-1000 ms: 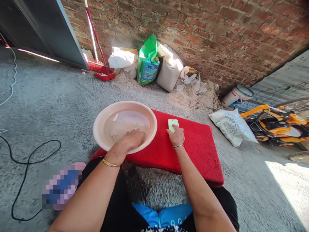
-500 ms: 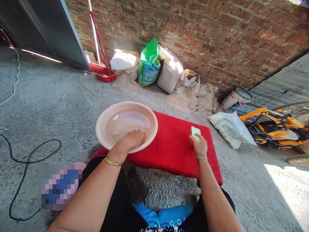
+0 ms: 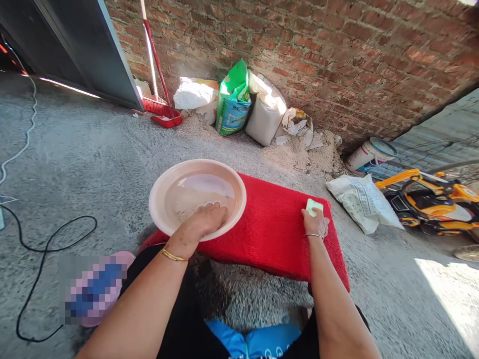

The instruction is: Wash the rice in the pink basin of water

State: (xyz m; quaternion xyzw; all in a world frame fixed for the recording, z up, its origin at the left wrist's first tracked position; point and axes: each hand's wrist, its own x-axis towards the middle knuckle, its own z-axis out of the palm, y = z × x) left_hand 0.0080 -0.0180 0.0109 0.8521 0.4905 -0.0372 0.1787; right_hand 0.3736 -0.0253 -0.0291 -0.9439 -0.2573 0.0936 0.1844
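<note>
A wide pale pink basin [image 3: 159, 199] of cloudy water stands on the left part of a low bench covered with fuzzy red cloth [image 3: 269, 224]. My left hand [image 3: 209, 219] dips into the water at the basin's near side, palm down, fingers somewhat apart and partly under water; I see nothing held in it. At the right end of the red cloth, my right hand [image 3: 316, 221] grips a pale green bar of soap [image 3: 313, 205] and presses it to the fabric. The soap's near part is hidden by my fingers.
Against the brick wall stand a red broom and dustpan [image 3: 168, 118], a green bag [image 3: 234, 102] and a white sack [image 3: 265, 112]. To the right lie another sack [image 3: 362, 202], a bucket [image 3: 370, 154] and a yellow toy vehicle [image 3: 426, 199]. A black cable [image 3: 45, 249] loops at left.
My right hand has slid the soap a little to the right and nearer me along the red cloth. My left hand stays in the basin. The view has shifted slightly.
</note>
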